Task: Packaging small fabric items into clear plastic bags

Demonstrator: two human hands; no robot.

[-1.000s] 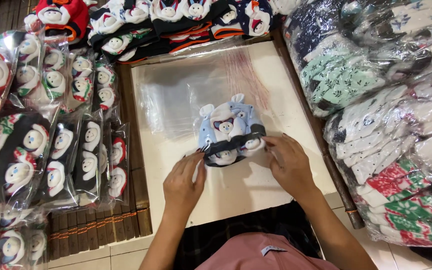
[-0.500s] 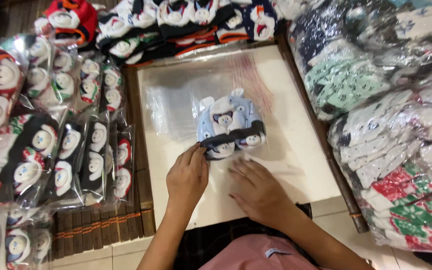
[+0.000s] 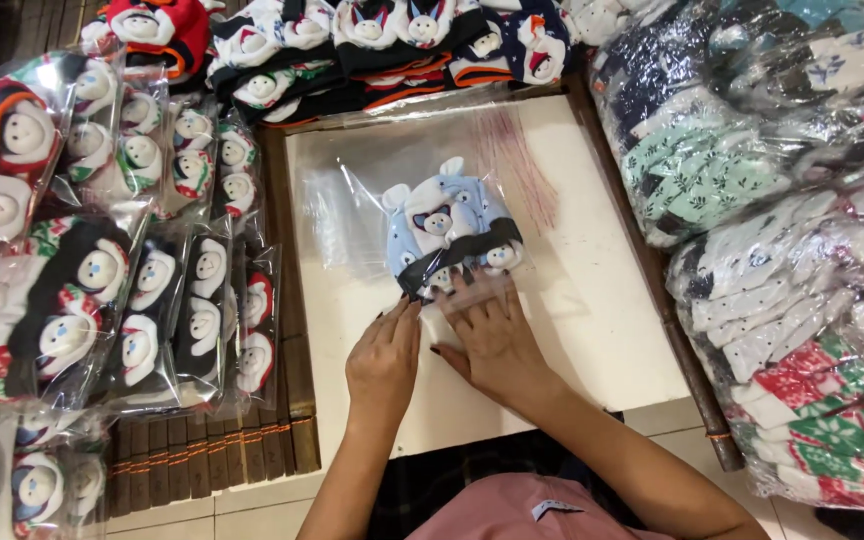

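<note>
A light-blue knitted item with small animal faces (image 3: 444, 232) lies inside a clear plastic bag (image 3: 352, 215) on a cream board (image 3: 592, 300). My right hand (image 3: 492, 335) lies flat on the bag's near edge, fingers spread, pressing it down just below the blue item. My left hand (image 3: 384, 355) rests beside it, fingertips touching the same edge at the bag's near-left corner. Neither hand grips anything.
Rows of bagged knitted items with round faces (image 3: 102, 280) cover the left side. More faced items (image 3: 352, 40) line the far edge. Stacks of bagged patterned fabric goods (image 3: 782, 230) pile up on the right. A slatted wooden surface (image 3: 212, 450) shows at lower left.
My right hand moved from the bag's right side to the middle of its near edge, flat on it. My left hand stayed at the near-left corner. The view shifted slightly.
</note>
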